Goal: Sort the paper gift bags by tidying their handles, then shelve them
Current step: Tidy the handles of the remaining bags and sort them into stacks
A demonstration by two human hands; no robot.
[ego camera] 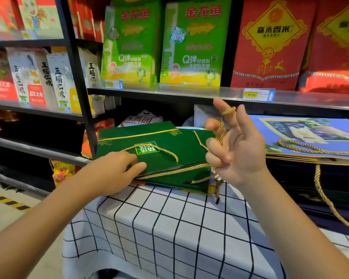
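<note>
Checked-cloth counter [169, 228] below the rice shelves carries the green gift bag [159, 158], lying flat. My left hand [113, 174] presses its near-left corner, fingers extended. My right hand [236, 150], open, lifts the gold cord handle [222, 131] looped over one finger

Both forearms are showing bare, entering from seven and five o'clock; the left hand [111, 174] and right hand [236, 152] are wearing no gloves, rings or watch.
</note>
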